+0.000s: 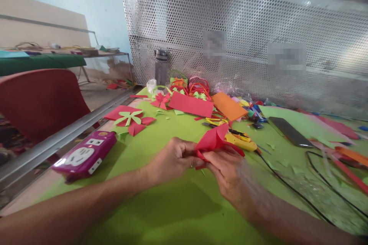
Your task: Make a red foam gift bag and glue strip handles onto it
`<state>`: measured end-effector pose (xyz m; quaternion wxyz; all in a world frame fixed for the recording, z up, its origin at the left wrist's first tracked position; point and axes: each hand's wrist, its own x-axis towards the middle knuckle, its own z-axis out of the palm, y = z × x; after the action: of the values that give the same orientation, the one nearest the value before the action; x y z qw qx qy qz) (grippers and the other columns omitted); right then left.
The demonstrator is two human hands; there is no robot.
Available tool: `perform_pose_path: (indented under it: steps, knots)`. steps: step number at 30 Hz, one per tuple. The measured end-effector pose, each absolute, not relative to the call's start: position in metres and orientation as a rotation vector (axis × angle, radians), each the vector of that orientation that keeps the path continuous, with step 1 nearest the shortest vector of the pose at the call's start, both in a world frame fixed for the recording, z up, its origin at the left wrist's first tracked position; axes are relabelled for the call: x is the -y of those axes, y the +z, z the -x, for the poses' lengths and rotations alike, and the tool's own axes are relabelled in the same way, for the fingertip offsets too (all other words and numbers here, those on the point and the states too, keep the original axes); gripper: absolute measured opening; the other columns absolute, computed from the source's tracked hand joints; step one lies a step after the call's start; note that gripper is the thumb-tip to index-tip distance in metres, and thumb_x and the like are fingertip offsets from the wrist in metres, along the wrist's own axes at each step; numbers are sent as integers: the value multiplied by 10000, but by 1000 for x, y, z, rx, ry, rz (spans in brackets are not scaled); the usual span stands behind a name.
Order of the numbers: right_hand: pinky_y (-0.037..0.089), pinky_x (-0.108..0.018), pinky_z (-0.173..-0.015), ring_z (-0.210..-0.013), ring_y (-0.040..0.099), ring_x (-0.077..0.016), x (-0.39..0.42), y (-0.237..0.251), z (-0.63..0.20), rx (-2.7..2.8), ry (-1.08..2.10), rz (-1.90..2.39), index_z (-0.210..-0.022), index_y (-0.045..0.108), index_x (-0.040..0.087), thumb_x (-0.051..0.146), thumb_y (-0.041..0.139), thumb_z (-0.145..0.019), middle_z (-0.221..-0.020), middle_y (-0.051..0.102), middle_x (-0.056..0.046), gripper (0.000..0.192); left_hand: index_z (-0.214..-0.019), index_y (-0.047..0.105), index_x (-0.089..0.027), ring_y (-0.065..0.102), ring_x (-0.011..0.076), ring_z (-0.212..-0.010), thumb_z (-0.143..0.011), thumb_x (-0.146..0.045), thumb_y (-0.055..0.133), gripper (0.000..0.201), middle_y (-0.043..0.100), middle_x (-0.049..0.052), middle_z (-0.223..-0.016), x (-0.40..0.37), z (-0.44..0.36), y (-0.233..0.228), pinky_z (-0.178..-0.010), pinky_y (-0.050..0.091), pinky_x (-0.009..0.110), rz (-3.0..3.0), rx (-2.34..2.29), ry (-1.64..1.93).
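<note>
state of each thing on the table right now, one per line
red paper: folded, pinched between both hands
left hand: closed on the paper
right hand: closed on the paper
power strip: lying flat, sockets empty
phone: face up, screen dark
bottle: upright, capped

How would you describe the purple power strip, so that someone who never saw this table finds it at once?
Start from the green sheet covering the table and go to its left edge, beside the metal rail. There lies the power strip, left of the left hand. It alone is glossy purple plastic with white sockets; its neighbours are paper.
</note>
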<state>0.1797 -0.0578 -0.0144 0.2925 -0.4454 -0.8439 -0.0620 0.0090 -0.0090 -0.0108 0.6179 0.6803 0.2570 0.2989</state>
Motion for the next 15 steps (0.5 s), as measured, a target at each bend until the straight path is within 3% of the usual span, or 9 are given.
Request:
perform_pose_path:
  steps: [8,15]
  knots:
    - [391,-314,-608,-618,585,-194,57,-17,-179,2252,-203,1191,-872,596,180,82,429,-825,-681,638,-22,199,-803,718,-113,500,95,-604,-718,-132,630,124,617,4,-657,5,-10,-13,-601,407,208,-1523,-576,708]
    - [376,-293,-584,-603,578,-190,56,-15,-176,2257,-208,1198,-832,599,174,123,436,-848,-681,645,-36,172,-762,720,-111,538,124,-619,-674,-242,688,161,651,24,-681,5,-10,-13,-638,429,248,-1459,-587,710]
